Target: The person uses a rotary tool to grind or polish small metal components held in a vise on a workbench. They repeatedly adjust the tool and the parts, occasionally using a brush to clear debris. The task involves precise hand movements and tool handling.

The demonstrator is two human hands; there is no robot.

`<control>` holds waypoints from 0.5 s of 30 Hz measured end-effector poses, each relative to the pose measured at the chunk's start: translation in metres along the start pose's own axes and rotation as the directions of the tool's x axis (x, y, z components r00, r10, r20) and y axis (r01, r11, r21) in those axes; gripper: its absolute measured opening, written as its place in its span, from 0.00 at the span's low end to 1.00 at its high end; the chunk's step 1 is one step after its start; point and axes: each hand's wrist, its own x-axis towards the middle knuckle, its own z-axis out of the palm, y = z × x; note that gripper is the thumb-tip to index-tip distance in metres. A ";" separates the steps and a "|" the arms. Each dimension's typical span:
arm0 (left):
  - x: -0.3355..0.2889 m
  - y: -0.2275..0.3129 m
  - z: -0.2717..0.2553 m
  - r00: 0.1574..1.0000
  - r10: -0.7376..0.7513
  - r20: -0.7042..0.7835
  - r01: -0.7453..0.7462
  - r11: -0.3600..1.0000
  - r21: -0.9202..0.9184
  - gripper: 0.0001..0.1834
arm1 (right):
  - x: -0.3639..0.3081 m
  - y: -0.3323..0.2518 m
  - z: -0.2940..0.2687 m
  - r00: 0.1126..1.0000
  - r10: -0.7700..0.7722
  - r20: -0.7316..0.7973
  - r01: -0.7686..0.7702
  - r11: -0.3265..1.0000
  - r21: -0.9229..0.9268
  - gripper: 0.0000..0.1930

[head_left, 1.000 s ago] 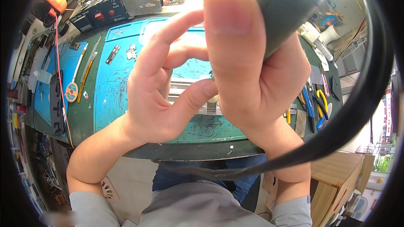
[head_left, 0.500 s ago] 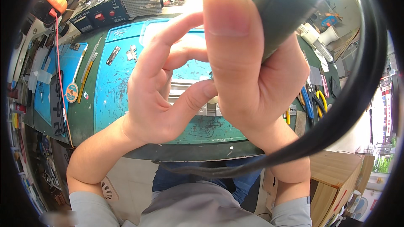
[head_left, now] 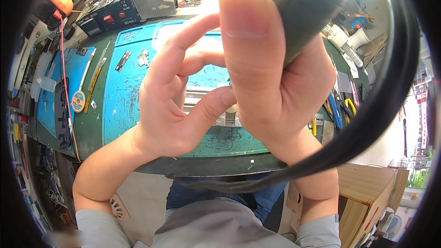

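Observation:
My right hand [head_left: 259,73] is wrapped round a thick dark cylindrical handle [head_left: 308,14], its thumb pressed along the near side. What lies at the handle's working end is out of sight. From the handle a heavy black hose [head_left: 358,140] loops down the right and across my lap. My left hand [head_left: 161,110] is curled into a ring beside it; its fingertips meet behind my right thumb, so whatever they pinch is hidden. Beneath both hands, a silver metal holder [head_left: 225,119], partly covered, rests on a scratched blue mat [head_left: 121,105].
A dark strip [head_left: 123,60] and a small silver metal part [head_left: 144,58] lie on the mat. Left of it are an orange-centred spool [head_left: 78,101] and slim hand tools. Pliers [head_left: 350,107] and a blue-handled tool [head_left: 336,112] lie right. A black box with red switches [head_left: 115,16] stands behind.
My right hand, the handle and the hose have shifted slightly to the left. My left hand stays almost in place.

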 end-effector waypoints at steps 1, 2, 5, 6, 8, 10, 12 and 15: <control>0.000 0.000 0.000 1.000 0.000 0.002 0.000 1.000 0.002 0.30 | 0.000 0.000 0.000 1.000 0.001 0.002 -0.001 1.000 -0.004 0.15; 0.000 0.000 -0.001 1.000 -0.001 0.003 0.001 1.000 0.004 0.30 | 0.000 -0.002 -0.001 1.000 0.015 0.012 -0.014 1.000 -0.013 0.15; 0.000 0.000 -0.002 1.000 0.001 0.009 -0.001 1.000 0.017 0.30 | -0.002 -0.006 -0.013 0.986 0.043 0.160 -0.038 0.999 -0.034 0.12; 0.000 0.001 -0.002 1.000 0.005 0.012 -0.006 1.000 0.025 0.30 | -0.002 -0.006 -0.015 0.981 0.040 0.192 -0.035 0.999 -0.032 0.12; 0.000 0.001 -0.002 1.000 0.012 0.014 -0.013 0.999 0.033 0.30 | -0.002 -0.005 -0.018 0.975 0.024 0.221 -0.020 1.000 -0.018 0.12; 0.001 0.001 -0.001 1.000 0.018 0.009 -0.018 1.000 0.020 0.30 | -0.002 -0.004 -0.018 0.977 0.006 0.213 -0.004 1.000 -0.007 0.12; 0.001 0.000 0.001 1.000 0.022 -0.005 -0.022 1.000 -0.019 0.29 | -0.003 -0.003 -0.018 0.978 0.000 0.210 0.002 1.000 -0.010 0.12; 0.001 -0.001 0.002 1.000 0.018 -0.013 -0.019 0.998 -0.053 0.27 | -0.004 -0.002 -0.019 0.974 0.000 0.225 0.003 1.000 -0.012 0.12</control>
